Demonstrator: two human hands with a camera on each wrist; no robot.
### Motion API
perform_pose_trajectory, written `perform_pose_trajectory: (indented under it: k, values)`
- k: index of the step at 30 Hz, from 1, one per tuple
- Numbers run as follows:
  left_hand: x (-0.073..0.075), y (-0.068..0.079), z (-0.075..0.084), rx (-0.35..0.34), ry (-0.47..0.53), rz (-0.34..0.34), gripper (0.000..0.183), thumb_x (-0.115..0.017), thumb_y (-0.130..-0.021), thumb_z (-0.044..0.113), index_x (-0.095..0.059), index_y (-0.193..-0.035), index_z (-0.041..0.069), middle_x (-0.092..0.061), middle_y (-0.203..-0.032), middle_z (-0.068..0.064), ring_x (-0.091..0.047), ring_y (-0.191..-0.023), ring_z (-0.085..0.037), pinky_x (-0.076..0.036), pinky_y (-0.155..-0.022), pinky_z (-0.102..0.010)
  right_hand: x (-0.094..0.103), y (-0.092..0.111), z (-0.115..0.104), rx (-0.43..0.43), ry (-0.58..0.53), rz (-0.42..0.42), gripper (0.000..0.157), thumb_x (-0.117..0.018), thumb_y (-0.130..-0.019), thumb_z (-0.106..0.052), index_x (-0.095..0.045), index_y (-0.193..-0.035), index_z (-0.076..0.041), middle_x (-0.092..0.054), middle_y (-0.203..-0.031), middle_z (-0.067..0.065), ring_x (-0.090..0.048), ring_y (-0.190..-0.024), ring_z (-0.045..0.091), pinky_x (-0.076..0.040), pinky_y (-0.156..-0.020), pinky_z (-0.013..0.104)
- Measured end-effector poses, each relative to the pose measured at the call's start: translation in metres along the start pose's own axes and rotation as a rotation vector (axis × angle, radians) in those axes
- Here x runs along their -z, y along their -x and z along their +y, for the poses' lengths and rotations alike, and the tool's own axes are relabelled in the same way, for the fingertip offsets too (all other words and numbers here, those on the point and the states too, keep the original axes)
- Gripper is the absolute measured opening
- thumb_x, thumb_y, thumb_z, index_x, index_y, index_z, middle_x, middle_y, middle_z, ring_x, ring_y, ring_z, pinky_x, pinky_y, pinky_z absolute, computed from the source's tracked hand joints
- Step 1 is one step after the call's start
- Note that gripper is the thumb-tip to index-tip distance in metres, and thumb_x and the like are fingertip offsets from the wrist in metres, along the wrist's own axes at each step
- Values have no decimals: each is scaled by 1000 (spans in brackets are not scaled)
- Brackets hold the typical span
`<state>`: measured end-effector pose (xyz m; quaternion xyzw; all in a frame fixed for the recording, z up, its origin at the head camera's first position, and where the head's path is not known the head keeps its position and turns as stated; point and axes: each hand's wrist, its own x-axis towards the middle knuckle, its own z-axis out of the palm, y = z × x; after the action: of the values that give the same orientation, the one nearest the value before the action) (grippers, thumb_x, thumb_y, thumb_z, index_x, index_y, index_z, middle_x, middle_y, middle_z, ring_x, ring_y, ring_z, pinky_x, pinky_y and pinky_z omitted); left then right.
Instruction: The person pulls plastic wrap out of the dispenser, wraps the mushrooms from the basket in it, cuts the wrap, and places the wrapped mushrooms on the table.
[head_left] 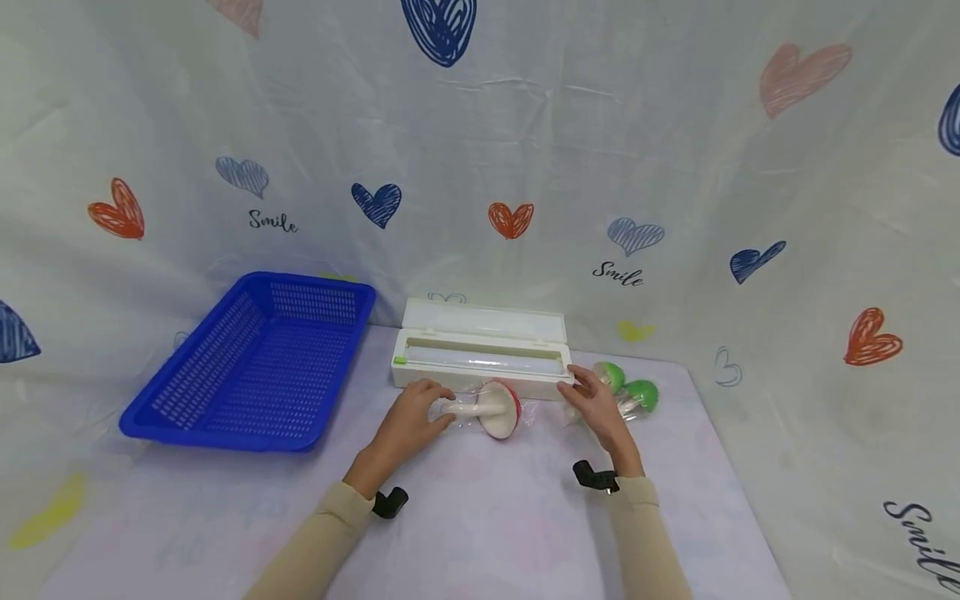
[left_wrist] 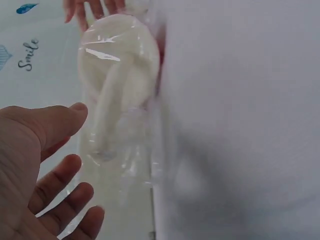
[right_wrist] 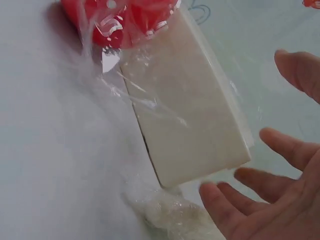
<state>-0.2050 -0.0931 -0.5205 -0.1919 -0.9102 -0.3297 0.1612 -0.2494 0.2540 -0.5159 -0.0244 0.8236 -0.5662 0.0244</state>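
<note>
A toy mushroom [head_left: 500, 410] with a red cap and pale stem lies wrapped in clear plastic in front of a white cling film dispenser [head_left: 480, 385]. My left hand [head_left: 408, 423] is at the stem end, its thumb and fingers spread apart; the left wrist view shows the stem [left_wrist: 111, 107] just beyond the fingertips. Beside the dispenser's right end is my right hand [head_left: 597, 408], fingers loosely extended. The red cap [right_wrist: 120, 20] tops the right wrist view, with loose wrap trailing from it. The dispenser's lid [head_left: 483, 319] stands raised, showing the film roll [head_left: 483, 360].
Two green-topped items [head_left: 642, 394] in clear wrap lie just right of my right hand, partly behind it. A blue plastic basket [head_left: 322, 429] stands to the left. Behind the table [head_left: 480, 525] hangs a heart-printed sheet [head_left: 555, 150].
</note>
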Motion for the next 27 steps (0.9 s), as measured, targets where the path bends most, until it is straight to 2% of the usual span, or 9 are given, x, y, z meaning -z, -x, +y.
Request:
perform_pose_trajectory:
  k: [4, 6, 8, 10, 12, 17, 20, 23, 27]
  values:
    - [-18, 12, -4, 54, 39, 13, 33, -88, -81, 11, -74, -112, 13, -66, -118, -9, -61, -114, -32, -52, -96, -50, -16, 17, -2, 168, 79, 240, 51, -73, -97, -19, -57, -141, -2, -46, -155, 22, -40, -146, 41, -43, -112, 58]
    - [-24, 17, -5, 98, 80, 28, 36, -87, -82, 10, -73, -115, 14, -65, -123, -9, -59, -119, -34, -52, -98, -52, -28, 30, -1, 271, 63, 352, 41, -75, -93, -9, -65, -132, 0, -57, -145, 22, -49, -138, 36, -49, -104, 57]
    - [-27, 20, -5, 129, 136, 46, 39, -86, -82, 9, -72, -119, 13, -64, -127, -11, -58, -123, -36, -51, -101, -54, -41, 41, 0, 355, 46, 415, 35, -77, -89, 0, -70, -124, -1, -65, -133, 20, -59, -126, 33, -54, -96, 54]
    - [-30, 23, -6, 144, 183, 67, 42, -85, -83, 6, -71, -122, 12, -63, -130, -13, -58, -125, -36, -50, -103, -55, -55, 49, 3, 407, 28, 404, 36, -77, -85, 8, -72, -120, -1, -70, -124, 19, -63, -117, 31, -57, -89, 52]
    - [-32, 24, -7, 153, 223, 96, 44, -85, -82, 3, -70, -123, 10, -63, -130, -14, -60, -123, -35, -51, -102, -53, -68, 53, 6, 420, 37, 354, 40, -75, -83, 13, -71, -120, -2, -70, -120, 17, -64, -116, 31, -58, -87, 51]
    - [-38, 24, -13, 172, 318, 153, 45, -83, -82, -3, -70, -123, 9, -66, -123, -10, -66, -102, -24, -57, -83, -38, -91, 53, 11, 377, 127, 221, 51, -70, -78, 22, -64, -124, -1, -68, -125, 18, -60, -125, 37, -56, -93, 54]
    - [-42, 26, -16, 205, 388, 168, 41, -82, -83, -2, -71, -121, 9, -69, -117, -8, -67, -93, -20, -57, -76, -29, -98, 51, 13, 336, 170, 160, 56, -71, -78, 20, -61, -129, -2, -66, -131, 18, -58, -128, 38, -54, -96, 55]
    - [-47, 28, -18, 236, 461, 175, 38, -81, -86, 1, -71, -122, 8, -71, -115, -11, -71, -91, -19, -58, -76, -26, -101, 52, 14, 322, 171, 155, 57, -74, -78, 16, -61, -130, -4, -66, -131, 17, -59, -126, 37, -54, -95, 56]
    - [-50, 35, -20, 291, 555, 174, 38, -82, -86, 6, -71, -122, 8, -74, -112, -11, -73, -92, -18, -58, -77, -23, -103, 56, 17, 366, 191, 208, 51, -80, -79, 10, -65, -125, -5, -71, -123, 13, -64, -118, 33, -56, -90, 49]
